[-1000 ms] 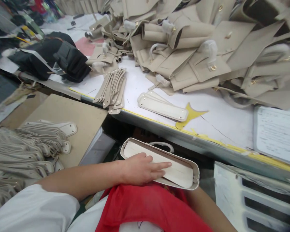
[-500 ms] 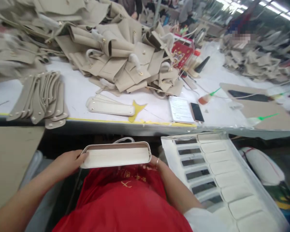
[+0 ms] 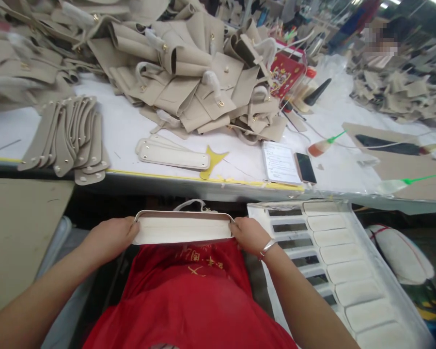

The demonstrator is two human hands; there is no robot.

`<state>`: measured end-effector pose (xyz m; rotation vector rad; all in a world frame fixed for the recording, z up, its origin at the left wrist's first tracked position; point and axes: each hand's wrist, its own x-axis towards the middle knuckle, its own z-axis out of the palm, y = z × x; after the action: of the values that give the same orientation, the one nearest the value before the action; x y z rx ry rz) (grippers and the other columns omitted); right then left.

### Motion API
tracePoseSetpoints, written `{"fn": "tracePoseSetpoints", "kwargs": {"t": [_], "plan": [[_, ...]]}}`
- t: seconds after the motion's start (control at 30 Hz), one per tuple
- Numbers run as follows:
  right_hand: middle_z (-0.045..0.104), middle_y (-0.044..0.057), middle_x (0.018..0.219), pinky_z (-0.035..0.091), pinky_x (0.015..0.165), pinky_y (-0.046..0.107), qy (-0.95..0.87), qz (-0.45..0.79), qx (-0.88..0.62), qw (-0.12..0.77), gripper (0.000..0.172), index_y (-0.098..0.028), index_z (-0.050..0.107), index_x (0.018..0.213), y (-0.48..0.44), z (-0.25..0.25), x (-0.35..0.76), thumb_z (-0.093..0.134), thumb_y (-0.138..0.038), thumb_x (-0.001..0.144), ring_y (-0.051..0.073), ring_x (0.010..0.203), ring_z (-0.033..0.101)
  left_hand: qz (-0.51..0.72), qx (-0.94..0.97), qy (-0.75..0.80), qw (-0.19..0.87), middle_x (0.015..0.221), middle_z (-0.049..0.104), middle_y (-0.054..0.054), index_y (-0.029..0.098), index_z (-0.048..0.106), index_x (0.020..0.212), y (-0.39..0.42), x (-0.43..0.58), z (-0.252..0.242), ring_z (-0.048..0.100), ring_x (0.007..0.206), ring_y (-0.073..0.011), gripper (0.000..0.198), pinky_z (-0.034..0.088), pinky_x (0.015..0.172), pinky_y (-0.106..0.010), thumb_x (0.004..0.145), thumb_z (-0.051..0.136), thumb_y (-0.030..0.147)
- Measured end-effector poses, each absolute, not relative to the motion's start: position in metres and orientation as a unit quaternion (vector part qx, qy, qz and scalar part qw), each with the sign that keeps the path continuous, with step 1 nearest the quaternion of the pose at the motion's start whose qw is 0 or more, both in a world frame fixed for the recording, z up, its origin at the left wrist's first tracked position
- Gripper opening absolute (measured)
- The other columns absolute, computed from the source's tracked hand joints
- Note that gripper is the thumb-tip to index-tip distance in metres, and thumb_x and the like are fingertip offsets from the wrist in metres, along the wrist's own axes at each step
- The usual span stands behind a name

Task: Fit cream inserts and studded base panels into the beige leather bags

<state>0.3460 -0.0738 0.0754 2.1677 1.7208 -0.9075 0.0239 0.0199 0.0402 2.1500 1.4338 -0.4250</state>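
A handbag is held level in front of my red apron, its long cream side facing up inside a thin rim. A pale wrapped handle sticks out behind it. At its left end, the fingers of my left hand are closed on the edge. My right hand, with a silver bracelet at the wrist, pinches the right end. Beyond the bag, on the bench, lie several cream strips with metal studs and a yellow piece.
Beige bag pieces are heaped along the bench. Studded beige strips overhang its front edge at left. A notepad, a phone and a glue bottle lie at right. Below stands a slatted rack with cream panels.
My right hand has come out from behind the bag's right end and now grips that end. The bag sits more level and slightly further right in view.
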Motion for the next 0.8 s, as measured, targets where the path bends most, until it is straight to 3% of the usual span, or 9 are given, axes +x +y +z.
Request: {"fn": "tracePoseSetpoints", "kwargs": {"t": [0.1, 0.2, 0.33, 0.4, 0.47, 0.53, 0.7, 0.8], "plan": [[0.065, 0.01, 0.066, 0.041, 0.055, 0.026, 0.543, -0.397, 0.736, 0.075, 0.036, -0.015, 0.057, 0.075, -0.074, 0.069, 0.353, 0.029, -0.034, 0.089, 0.016, 0.055, 0.06, -0.15, 0.797, 0.504, 0.296, 0.086, 0.066, -0.011, 0.014, 0.062, 0.083, 0.025, 0.026, 0.045, 0.061, 0.083, -0.0233, 0.046, 0.044, 0.073, -0.03, 0.085, 0.024, 0.041], [0.064, 0.007, 0.062, 0.038, 0.048, 0.024, 0.514, -0.434, 0.738, 0.058, 0.037, -0.017, 0.053, 0.072, -0.075, 0.068, 0.353, 0.027, -0.036, 0.09, 0.014, 0.046, 0.056, -0.139, 0.79, 0.495, 0.334, 0.077, 0.064, -0.009, 0.014, 0.06, 0.076, 0.029, 0.027, 0.052, 0.061, 0.069, -0.0201, 0.046, 0.043, 0.064, -0.028, 0.086, 0.024, 0.041], [0.063, 0.008, 0.062, 0.036, 0.053, 0.026, 0.582, -0.322, 0.74, 0.099, 0.044, -0.017, 0.053, 0.064, -0.08, 0.076, 0.344, 0.032, -0.048, 0.087, 0.016, 0.054, 0.058, -0.115, 0.691, 0.515, 0.494, 0.064, 0.058, -0.005, 0.014, 0.054, 0.075, 0.032, 0.017, 0.053, 0.056, 0.052, -0.0165, 0.054, 0.043, 0.049, -0.027, 0.082, 0.026, 0.059], [0.063, 0.009, 0.065, 0.035, 0.055, 0.027, 0.605, -0.262, 0.742, 0.118, 0.043, -0.017, 0.055, 0.067, -0.084, 0.081, 0.338, 0.034, -0.049, 0.087, 0.019, 0.059, 0.059, -0.081, 0.607, 0.524, 0.592, 0.067, 0.058, -0.006, 0.013, 0.054, 0.075, 0.031, 0.01, 0.051, 0.058, 0.056, -0.0171, 0.065, 0.046, 0.049, -0.027, 0.078, 0.021, 0.069], [0.063, 0.009, 0.067, 0.034, 0.055, 0.027, 0.616, -0.223, 0.743, 0.139, 0.038, -0.016, 0.057, 0.07, -0.087, 0.084, 0.333, 0.035, -0.041, 0.088, 0.02, 0.062, 0.06, -0.049, 0.578, 0.531, 0.617, 0.069, 0.058, -0.007, 0.013, 0.054, 0.074, 0.028, 0.006, 0.048, 0.059, 0.062, -0.0181, 0.068, 0.048, 0.05, -0.028, 0.077, 0.018, 0.071], [0.064, 0.011, 0.068, 0.033, 0.054, 0.027, 0.622, -0.196, 0.741, 0.162, 0.032, -0.015, 0.058, 0.073, -0.089, 0.083, 0.329, 0.037, -0.032, 0.088, 0.02, 0.063, 0.061, -0.039, 0.638, 0.539, 0.549, 0.069, 0.058, -0.006, 0.014, 0.053, 0.074, 0.024, 0.006, 0.046, 0.058, 0.064, -0.0187, 0.061, 0.047, 0.053, -0.028, 0.079, 0.023, 0.066], [0.065, 0.014, 0.077, 0.034, 0.055, 0.028, 0.644, -0.185, 0.717, 0.194, 0.023, -0.011, 0.058, 0.079, -0.087, 0.071, 0.328, 0.038, -0.019, 0.086, 0.023, 0.068, 0.063, -0.114, 0.815, 0.514, 0.241, 0.078, 0.064, -0.012, 0.015, 0.058, 0.074, 0.019, 0.018, 0.047, 0.06, 0.074, -0.0233, 0.042, 0.043, 0.068, -0.034, 0.087, 0.023, 0.035], [0.065, 0.013, 0.075, 0.035, 0.055, 0.028, 0.621, -0.22, 0.73, 0.184, 0.028, -0.011, 0.057, 0.079, -0.084, 0.066, 0.332, 0.033, -0.02, 0.088, 0.022, 0.068, 0.064, -0.146, 0.819, 0.51, 0.221, 0.081, 0.066, -0.012, 0.014, 0.06, 0.076, 0.021, 0.02, 0.047, 0.061, 0.076, -0.0235, 0.043, 0.042, 0.067, -0.032, 0.087, 0.022, 0.032]]}}
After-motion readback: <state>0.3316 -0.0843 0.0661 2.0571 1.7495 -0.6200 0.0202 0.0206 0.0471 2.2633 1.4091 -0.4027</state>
